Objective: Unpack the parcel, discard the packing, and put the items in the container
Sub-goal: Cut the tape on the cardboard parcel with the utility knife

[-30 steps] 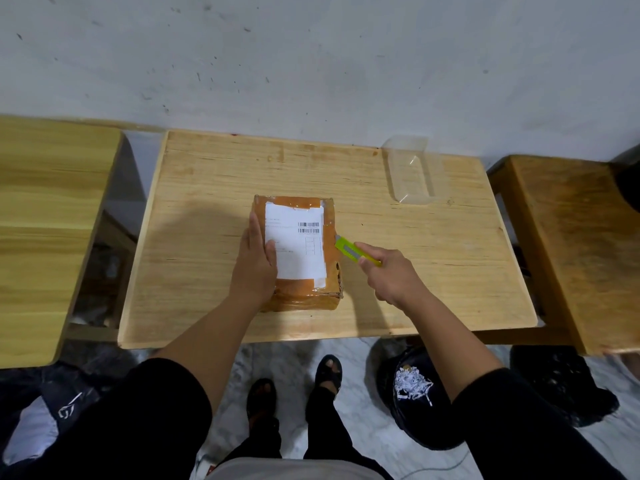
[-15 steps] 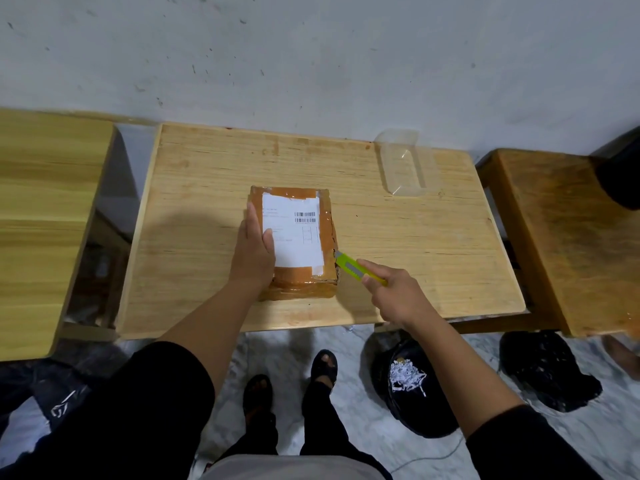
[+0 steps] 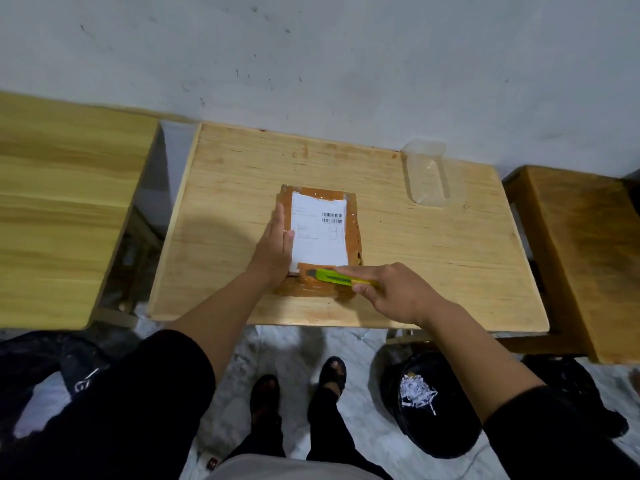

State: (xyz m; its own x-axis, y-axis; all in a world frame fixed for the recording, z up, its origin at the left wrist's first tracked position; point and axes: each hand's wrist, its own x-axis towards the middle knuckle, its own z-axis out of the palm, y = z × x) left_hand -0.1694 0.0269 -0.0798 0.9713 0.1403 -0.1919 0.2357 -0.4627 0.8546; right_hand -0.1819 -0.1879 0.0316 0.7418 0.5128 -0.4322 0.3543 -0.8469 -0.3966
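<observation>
Left hand (image 3: 275, 249) lies flat, fingers together, on the taped parcel (image 3: 351, 237) mid-table (image 3: 450, 271). Right hand (image 3: 398, 292) grips a green utility knife (image 3: 334, 276) across the parcel's near edge. A clear plastic container (image 3: 427, 176) sits at the far right corner.

My left hand (image 3: 275, 247) lies flat, fingers together and pointing toward the top of the frame, just left of centre. My right hand (image 3: 393, 291) is curled closed, forefinger extended leftward, forearm running to lower right.

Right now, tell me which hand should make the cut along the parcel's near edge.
Right. The right hand already grips the green utility knife, its tip over the near taped edge of the parcel. The left hand lies flat on the parcel's left side, better placed to steady it.
</observation>
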